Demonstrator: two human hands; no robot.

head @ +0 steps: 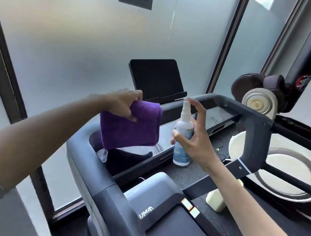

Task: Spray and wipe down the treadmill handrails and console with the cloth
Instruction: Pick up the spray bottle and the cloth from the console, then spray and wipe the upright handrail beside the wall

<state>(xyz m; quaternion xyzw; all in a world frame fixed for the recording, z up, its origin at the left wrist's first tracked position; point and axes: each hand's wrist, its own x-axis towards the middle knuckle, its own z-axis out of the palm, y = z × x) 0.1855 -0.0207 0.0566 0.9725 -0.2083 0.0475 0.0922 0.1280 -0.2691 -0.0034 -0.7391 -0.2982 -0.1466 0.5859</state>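
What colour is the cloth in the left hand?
Purple; the folded terry cloth shows best in the head view.

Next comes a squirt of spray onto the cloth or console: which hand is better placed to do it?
Right. The right hand already holds the spray bottle upright, index finger raised by the nozzle. The left hand pinches the purple cloth beside it, above the console.
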